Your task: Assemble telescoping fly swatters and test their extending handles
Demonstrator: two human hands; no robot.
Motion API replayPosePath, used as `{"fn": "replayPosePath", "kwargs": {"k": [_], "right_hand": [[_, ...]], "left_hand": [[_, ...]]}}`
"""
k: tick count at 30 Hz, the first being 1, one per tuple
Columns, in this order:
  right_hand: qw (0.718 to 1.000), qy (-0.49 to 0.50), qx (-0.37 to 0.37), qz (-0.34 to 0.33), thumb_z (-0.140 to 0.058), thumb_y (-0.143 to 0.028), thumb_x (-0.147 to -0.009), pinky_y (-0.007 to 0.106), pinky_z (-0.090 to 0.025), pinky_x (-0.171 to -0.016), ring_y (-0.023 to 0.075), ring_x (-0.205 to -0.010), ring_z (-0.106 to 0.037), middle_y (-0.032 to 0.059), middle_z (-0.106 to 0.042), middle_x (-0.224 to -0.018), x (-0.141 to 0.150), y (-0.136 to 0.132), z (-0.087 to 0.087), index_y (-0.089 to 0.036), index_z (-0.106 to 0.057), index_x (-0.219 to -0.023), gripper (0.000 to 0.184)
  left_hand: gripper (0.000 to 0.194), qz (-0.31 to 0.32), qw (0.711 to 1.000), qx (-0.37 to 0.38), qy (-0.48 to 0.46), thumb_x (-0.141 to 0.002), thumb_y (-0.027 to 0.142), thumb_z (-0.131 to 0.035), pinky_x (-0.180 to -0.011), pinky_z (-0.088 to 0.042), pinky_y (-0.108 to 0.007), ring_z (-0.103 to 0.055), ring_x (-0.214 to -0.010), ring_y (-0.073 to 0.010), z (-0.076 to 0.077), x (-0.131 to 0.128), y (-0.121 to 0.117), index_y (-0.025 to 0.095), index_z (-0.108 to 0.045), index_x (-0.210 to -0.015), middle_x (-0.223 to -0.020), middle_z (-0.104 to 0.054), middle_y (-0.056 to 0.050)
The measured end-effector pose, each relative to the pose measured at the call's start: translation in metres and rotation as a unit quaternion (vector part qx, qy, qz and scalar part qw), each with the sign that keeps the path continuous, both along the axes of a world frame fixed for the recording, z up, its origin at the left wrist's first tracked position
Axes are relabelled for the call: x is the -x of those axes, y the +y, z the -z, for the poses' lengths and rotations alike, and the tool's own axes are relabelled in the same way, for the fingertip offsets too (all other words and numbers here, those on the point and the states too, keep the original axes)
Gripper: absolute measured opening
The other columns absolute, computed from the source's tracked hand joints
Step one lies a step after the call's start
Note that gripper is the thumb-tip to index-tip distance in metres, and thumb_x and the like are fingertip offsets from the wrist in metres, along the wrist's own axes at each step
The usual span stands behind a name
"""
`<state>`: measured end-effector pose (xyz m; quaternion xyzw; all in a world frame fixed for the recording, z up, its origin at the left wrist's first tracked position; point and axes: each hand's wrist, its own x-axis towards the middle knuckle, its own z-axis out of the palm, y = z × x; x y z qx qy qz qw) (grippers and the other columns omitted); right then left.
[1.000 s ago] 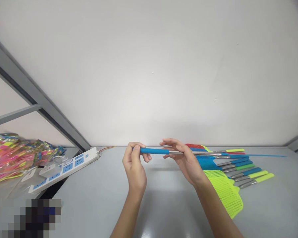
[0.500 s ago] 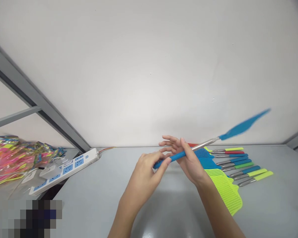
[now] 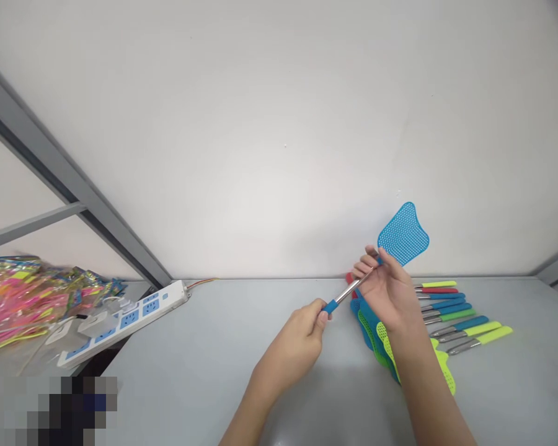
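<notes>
A blue fly swatter [image 3: 403,236] with a metal telescopic rod is held in the air over the grey table [image 3: 204,371], its mesh head up and to the right. My left hand [image 3: 302,337] is closed around the blue handle at the rod's lower end. My right hand [image 3: 390,291] pinches the rod just below the mesh head. The rod between my hands looks short.
A pile of fly swatters [image 3: 451,316] with blue, green, red and yellow handles lies behind my right hand. A white and blue power strip [image 3: 125,319] lies at the left. Colourful packets [image 3: 23,291] are heaped at the far left.
The swatter has swung from level to tilted, head up. My right hand slid along the rod up to the mesh head, and the rod now looks shorter.
</notes>
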<state>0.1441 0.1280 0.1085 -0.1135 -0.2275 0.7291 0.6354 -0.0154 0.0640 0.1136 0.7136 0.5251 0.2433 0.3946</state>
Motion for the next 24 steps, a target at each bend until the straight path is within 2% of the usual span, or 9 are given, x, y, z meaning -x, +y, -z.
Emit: {"fn": "replayPosePath", "kwargs": {"k": [4, 6, 10, 18, 21, 24], "right_hand": [[0.996, 0.08, 0.011, -0.034, -0.044, -0.028, -0.081, 0.019, -0.03, -0.038, 0.0061, -0.037, -0.028, -0.0076, -0.024, -0.044, -0.009, 0.001, 0.003, -0.018, -0.033, -0.052, 0.033], [0.995, 0.091, 0.016, -0.027, -0.042, -0.03, -0.082, 0.019, -0.026, -0.035, 0.0065, -0.035, -0.021, -0.0078, -0.018, -0.042, -0.007, -0.001, 0.003, -0.018, -0.025, -0.05, 0.038], [0.996, 0.08, 0.022, -0.016, -0.042, -0.031, -0.082, 0.018, -0.02, -0.031, 0.0062, -0.033, -0.015, -0.0084, -0.013, -0.042, -0.001, -0.004, 0.0, -0.018, -0.021, -0.051, 0.04], [0.999, 0.022, 0.025, -0.014, -0.044, -0.035, -0.081, 0.017, -0.016, -0.029, 0.0054, -0.034, -0.009, -0.0092, -0.012, -0.042, 0.01, -0.01, -0.006, -0.019, -0.02, -0.051, 0.042], [0.999, 0.015, 0.032, -0.008, -0.043, -0.036, -0.081, 0.017, -0.014, -0.029, 0.0056, -0.035, -0.006, -0.0093, -0.01, -0.043, 0.013, -0.015, -0.009, -0.019, -0.02, -0.052, 0.041], [0.998, 0.038, 0.044, -0.024, -0.042, -0.036, -0.082, 0.017, -0.012, -0.029, 0.0059, -0.036, -0.003, -0.0093, -0.008, -0.044, 0.015, -0.02, -0.014, -0.019, -0.02, -0.053, 0.04]], "left_hand": [[0.034, -0.014, 1.0, 0.005, 0.02, -0.084, 0.044, -0.016, -0.048, -0.023, -0.024, -0.03, -0.053, -0.0112, 0.004, -0.012, -0.004, 0.021, -0.035, -0.067, -0.058, -0.032, 0.004], [0.035, -0.029, 0.999, 0.002, 0.039, -0.084, 0.043, -0.015, -0.049, -0.022, -0.024, -0.032, -0.054, -0.0119, 0.004, -0.019, -0.006, 0.021, -0.035, -0.066, -0.058, -0.034, 0.004], [0.033, -0.063, 0.997, 0.004, 0.036, -0.085, 0.04, -0.016, -0.052, -0.025, -0.024, -0.034, -0.058, -0.0131, 0.003, -0.027, -0.014, 0.021, -0.034, -0.064, -0.059, -0.036, 0.003], [0.035, -0.084, 0.992, 0.067, -0.073, -0.083, 0.046, -0.019, -0.043, -0.021, -0.023, -0.025, -0.047, -0.0102, 0.012, -0.032, -0.021, 0.02, -0.034, -0.063, -0.056, -0.03, 0.004], [0.036, -0.087, 0.985, 0.085, -0.119, -0.082, 0.047, -0.023, -0.043, -0.02, -0.023, -0.024, -0.046, -0.0089, 0.009, -0.033, -0.021, 0.019, -0.035, -0.062, -0.054, -0.03, 0.004], [0.035, -0.068, 0.96, 0.185, -0.199, -0.08, 0.048, -0.029, -0.04, -0.016, -0.021, -0.019, -0.043, -0.0064, -0.001, -0.031, -0.022, 0.018, -0.036, -0.062, -0.052, -0.026, 0.006]]}}
